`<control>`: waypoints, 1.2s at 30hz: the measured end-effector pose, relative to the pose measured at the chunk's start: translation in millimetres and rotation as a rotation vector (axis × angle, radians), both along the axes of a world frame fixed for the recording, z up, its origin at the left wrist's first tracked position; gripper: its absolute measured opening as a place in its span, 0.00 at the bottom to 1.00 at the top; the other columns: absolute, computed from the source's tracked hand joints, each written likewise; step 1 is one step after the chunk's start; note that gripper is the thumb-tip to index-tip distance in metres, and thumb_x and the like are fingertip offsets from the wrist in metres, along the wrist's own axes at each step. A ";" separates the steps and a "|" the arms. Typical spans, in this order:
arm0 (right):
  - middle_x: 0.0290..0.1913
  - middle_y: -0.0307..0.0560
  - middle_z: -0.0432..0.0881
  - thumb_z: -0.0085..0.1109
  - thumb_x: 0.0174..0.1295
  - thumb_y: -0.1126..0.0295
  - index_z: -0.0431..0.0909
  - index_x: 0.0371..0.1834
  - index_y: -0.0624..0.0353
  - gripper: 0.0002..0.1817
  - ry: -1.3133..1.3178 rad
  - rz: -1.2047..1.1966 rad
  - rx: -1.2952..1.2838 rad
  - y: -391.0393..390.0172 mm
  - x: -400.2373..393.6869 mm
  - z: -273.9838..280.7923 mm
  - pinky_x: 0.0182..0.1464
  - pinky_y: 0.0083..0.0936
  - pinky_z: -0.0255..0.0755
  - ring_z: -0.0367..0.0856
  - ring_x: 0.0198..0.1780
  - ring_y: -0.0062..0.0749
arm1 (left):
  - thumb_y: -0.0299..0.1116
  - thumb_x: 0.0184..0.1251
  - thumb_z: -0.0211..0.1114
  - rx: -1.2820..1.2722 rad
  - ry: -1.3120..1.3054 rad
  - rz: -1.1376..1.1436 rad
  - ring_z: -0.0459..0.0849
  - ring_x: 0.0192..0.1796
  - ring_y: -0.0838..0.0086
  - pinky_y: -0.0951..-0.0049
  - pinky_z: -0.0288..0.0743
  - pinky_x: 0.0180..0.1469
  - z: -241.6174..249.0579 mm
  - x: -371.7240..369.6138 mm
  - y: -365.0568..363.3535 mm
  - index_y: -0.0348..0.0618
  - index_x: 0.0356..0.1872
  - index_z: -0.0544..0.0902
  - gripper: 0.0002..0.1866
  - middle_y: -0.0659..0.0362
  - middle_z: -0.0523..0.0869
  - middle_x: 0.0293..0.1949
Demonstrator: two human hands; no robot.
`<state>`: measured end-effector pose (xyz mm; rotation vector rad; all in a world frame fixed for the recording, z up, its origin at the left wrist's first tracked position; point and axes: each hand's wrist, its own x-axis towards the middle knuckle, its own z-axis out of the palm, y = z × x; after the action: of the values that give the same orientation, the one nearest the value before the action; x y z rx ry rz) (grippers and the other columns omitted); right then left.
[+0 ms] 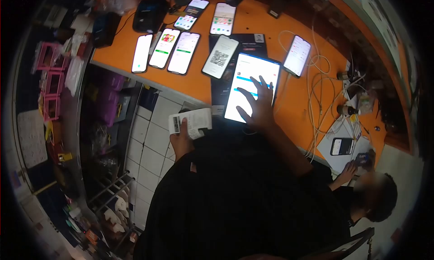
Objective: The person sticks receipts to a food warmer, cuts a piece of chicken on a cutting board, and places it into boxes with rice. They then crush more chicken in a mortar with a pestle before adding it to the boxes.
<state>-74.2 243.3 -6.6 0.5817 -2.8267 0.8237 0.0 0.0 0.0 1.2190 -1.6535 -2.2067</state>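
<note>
My left hand (181, 140) grips a printed paper receipt (199, 119), the thumb lying on its face beside a dark printed block. Over on the orange table, my right hand (260, 104) spreads its fingers above the bright screen of a tablet (235, 104), fingertips right at the glass. Blue bars show on that white screen. A dark printed mat (220, 95) lies partly under the tablet. Just left of the tablet is a phone displaying a QR code (220, 57). To its right lies another lit phone (298, 55) with a white cable near it.
Several lit phones (184, 54) lie along the back of the orange table (122, 56), near a black device (150, 15). White cables (316, 92) loop at the right. A co-worker (370, 196) sits at lower right beside a phone (342, 147). Purple bins (108, 101) stand below, left.
</note>
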 end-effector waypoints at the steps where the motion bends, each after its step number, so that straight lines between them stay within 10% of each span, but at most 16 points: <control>1: 0.65 0.55 0.62 0.62 0.54 0.52 0.74 0.57 0.50 0.28 -0.039 0.031 -0.091 -6.6 6.3 4.0 0.70 0.58 0.42 0.50 0.71 0.57 | 0.30 0.64 0.65 -0.061 -0.010 -0.068 0.85 0.41 0.70 0.73 0.79 0.43 8.3 6.2 0.5 0.30 0.48 0.77 0.16 0.52 0.85 0.41; 5: 0.58 0.50 0.72 0.66 0.55 0.61 0.71 0.58 0.55 0.27 -0.671 0.475 -0.550 -81.3 0.3 43.1 0.63 0.35 0.63 0.69 0.62 0.40 | 0.25 0.56 0.70 -0.254 0.068 -0.582 0.83 0.46 0.71 0.73 0.78 0.47 -7.4 13.9 -27.3 0.36 0.53 0.77 0.22 0.55 0.83 0.45; 11: 0.54 0.47 0.76 0.63 0.59 0.71 0.67 0.61 0.62 0.26 -1.210 0.853 -0.433 -227.1 5.2 64.3 0.60 0.28 0.67 0.75 0.57 0.30 | 0.25 0.51 0.73 -0.166 0.359 -0.447 0.75 0.57 0.73 0.71 0.72 0.57 -1.1 63.9 -126.3 0.45 0.68 0.59 0.42 0.57 0.75 0.55; 13: 0.50 0.48 0.77 0.64 0.59 0.72 0.69 0.56 0.62 0.23 -1.021 1.004 -0.132 -292.6 11.6 84.7 0.59 0.29 0.68 0.75 0.56 0.31 | 0.27 0.52 0.74 -0.059 0.558 -0.310 0.76 0.56 0.74 0.72 0.72 0.56 -21.9 87.2 -173.0 0.47 0.69 0.58 0.43 0.58 0.76 0.55; 16: 0.48 0.45 0.78 0.60 0.60 0.76 0.69 0.55 0.64 0.19 -1.399 1.068 -0.319 -399.5 57.1 73.4 0.55 0.24 0.71 0.77 0.51 0.26 | 0.31 0.55 0.73 0.198 0.587 -0.005 0.78 0.53 0.75 0.73 0.73 0.54 30.5 145.1 -243.2 0.52 0.71 0.54 0.45 0.59 0.78 0.52; 29: 0.39 0.47 0.83 0.59 0.62 0.76 0.74 0.44 0.66 0.09 -1.481 1.657 0.248 -693.9 330.0 30.0 0.41 0.18 0.74 0.81 0.37 0.22 | 0.30 0.53 0.75 -0.442 0.006 0.984 0.78 0.55 0.73 0.70 0.74 0.54 17.7 423.5 -336.2 0.47 0.67 0.62 0.40 0.55 0.80 0.46; 31: 0.38 0.47 0.82 0.57 0.63 0.77 0.72 0.46 0.66 0.10 -1.482 1.696 0.212 -724.1 376.1 11.0 0.41 0.19 0.74 0.80 0.38 0.23 | 0.35 0.55 0.74 -0.220 0.303 1.138 0.79 0.51 0.76 0.75 0.73 0.52 -4.5 458.9 -342.2 0.39 0.60 0.69 0.32 0.57 0.81 0.46; 36: 0.37 0.44 0.79 0.53 0.66 0.77 0.69 0.42 0.64 0.05 -1.432 1.792 -0.008 -794.7 512.9 2.7 0.42 0.20 0.72 0.77 0.39 0.21 | 0.35 0.61 0.69 0.091 0.122 1.519 0.81 0.45 0.78 0.77 0.74 0.47 -2.0 555.9 -396.6 0.38 0.54 0.74 0.22 0.58 0.83 0.44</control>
<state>438.8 -551.3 -4.0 3.8938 -1.8916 1.8113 555.9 -396.6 -2.0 1.4841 -0.1992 -1.2463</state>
